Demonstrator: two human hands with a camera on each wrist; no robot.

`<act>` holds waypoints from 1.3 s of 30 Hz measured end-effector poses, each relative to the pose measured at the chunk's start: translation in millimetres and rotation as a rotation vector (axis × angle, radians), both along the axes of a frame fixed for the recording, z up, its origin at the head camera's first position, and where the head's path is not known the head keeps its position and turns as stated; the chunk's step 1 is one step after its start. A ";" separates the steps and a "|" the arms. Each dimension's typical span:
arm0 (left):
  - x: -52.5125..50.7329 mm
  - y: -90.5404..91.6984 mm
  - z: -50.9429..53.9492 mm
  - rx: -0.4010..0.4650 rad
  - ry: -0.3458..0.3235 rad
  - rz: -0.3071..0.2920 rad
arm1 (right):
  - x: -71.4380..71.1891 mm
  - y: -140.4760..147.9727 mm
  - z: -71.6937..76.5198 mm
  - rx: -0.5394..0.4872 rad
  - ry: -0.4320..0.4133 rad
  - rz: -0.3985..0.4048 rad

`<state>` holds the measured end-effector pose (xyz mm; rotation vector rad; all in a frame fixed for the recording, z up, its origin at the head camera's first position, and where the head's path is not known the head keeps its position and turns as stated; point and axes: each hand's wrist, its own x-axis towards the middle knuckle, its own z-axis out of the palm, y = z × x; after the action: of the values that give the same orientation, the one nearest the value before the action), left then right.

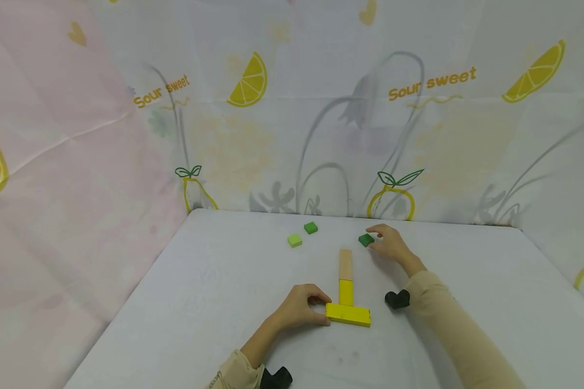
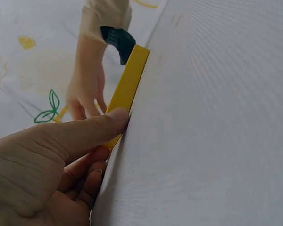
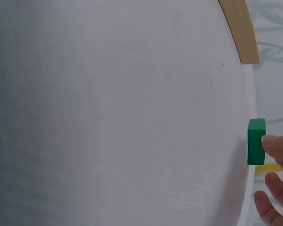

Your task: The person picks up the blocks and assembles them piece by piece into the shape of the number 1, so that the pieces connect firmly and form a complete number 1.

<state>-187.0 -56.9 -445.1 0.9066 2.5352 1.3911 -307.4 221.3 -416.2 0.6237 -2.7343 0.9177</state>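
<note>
My left hand (image 1: pixel 299 309) pinches the left end of a long yellow block (image 1: pixel 349 314), thumb on the near side; the left wrist view shows the thumb on the yellow block (image 2: pixel 129 82) too. Behind it, a shorter yellow block (image 1: pixel 345 292) and a plain wooden block (image 1: pixel 345 265) lie end to end, making a T shape. Farther back, my right hand (image 1: pixel 391 244) is at a dark green block (image 1: pixel 366 240). In the right wrist view its thumb touches the green block (image 3: pixel 256 142), while the other visible fingers stand apart from it.
A light green block (image 1: pixel 294 240) and a green block (image 1: pixel 311 228) lie at the back of the white table (image 1: pixel 199 302), left of the wooden block. Black devices are on both wrists. A printed cloth (image 1: pixel 292 140) hangs behind and beside the table.
</note>
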 end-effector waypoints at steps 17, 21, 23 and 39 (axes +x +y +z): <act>0.5 -0.8 -0.6 0.001 -0.019 -0.001 | -11.3 5.7 2.3 0.028 -0.187 0.067; 0.5 -1.2 0.6 -0.001 -0.021 -0.002 | -12.7 7.7 3.4 0.069 -0.182 0.143; 0.7 -1.3 1.5 -0.002 -0.023 -0.002 | -24.6 14.1 -10.0 0.059 -0.141 0.189; -0.6 -1.1 -0.6 0.008 -0.012 -0.012 | -59.4 30.8 -50.5 0.078 -0.073 0.188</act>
<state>-187.6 -58.1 -445.7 0.9107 2.5127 1.4004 -366.8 252.2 -466.7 0.8917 -2.8249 0.8934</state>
